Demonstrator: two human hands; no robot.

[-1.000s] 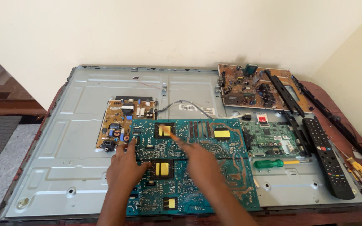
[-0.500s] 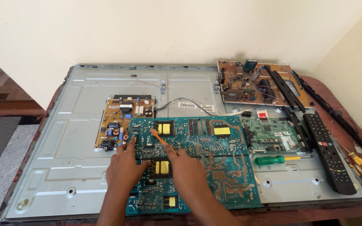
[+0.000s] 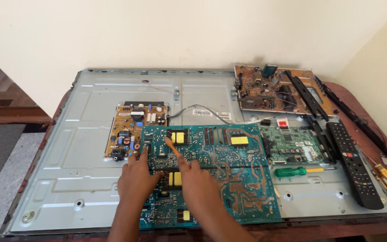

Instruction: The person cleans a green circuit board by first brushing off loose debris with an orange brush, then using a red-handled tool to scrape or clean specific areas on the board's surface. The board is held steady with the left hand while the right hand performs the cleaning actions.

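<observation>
A large teal circuit board (image 3: 229, 175) lay solder side up on the grey metal back panel (image 3: 68, 148) of a flat screen, which rested on a dark red worktop (image 3: 350, 96). The board sat at the panel's near edge, right of centre, and both hands were on its left part. The left hand (image 3: 136, 179) lay flat on the board with its fingers spread and pressing down near the board's left edge, gripping nothing. The right hand (image 3: 199, 188) rested just beside it, its fingers closed around a thin orange tool (image 3: 172, 146) whose tip touched the board close to a yellow patch (image 3: 178, 137) near the far left corner. A second yellow patch (image 3: 239, 140) sat further right on the same board. Just behind the board's left corner, a tan power board (image 3: 133, 130) was fixed to the panel. To the right, a smaller green board (image 3: 292, 143) lay touching the teal board's edge, and a green-handled screwdriver (image 3: 298, 171) lay near it on the panel. A black remote control (image 3: 354, 163) lay further right, and a brown circuit board (image 3: 274, 89) rested at the far right corner with a black strip across it.
</observation>
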